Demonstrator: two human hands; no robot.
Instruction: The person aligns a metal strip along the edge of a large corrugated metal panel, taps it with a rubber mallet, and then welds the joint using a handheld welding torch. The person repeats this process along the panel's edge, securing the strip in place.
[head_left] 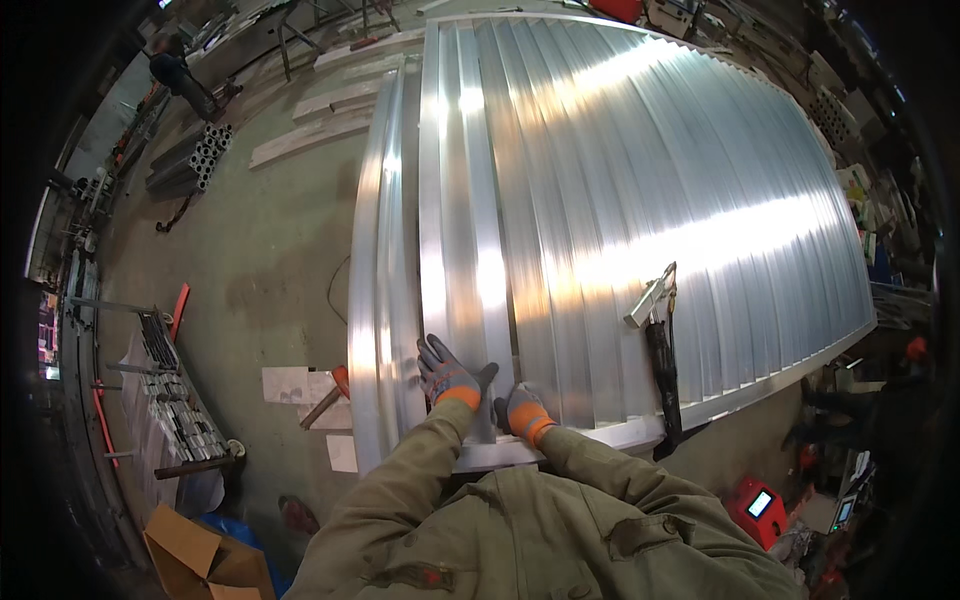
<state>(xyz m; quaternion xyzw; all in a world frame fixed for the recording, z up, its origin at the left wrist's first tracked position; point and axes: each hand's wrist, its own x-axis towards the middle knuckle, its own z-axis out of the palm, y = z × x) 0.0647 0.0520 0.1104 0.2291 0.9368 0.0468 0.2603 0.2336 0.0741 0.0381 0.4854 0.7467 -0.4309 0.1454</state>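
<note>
White glare streaks the metal panel [640, 215], edges darkened.

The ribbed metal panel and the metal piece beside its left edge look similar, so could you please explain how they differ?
The ribbed panel is far wider than the side piece. The panel shows many parallel ribs, the side piece only a few. A partly black tool lies on the panel, while the side piece carries none. Both are long, silvery and shiny.

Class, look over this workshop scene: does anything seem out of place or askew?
Yes, mildly: a black-sleeved tool and a short silver metal piece lie on the slatted metal panel, right of the right hand, looking odd because they interrupt its regular pattern.
</note>
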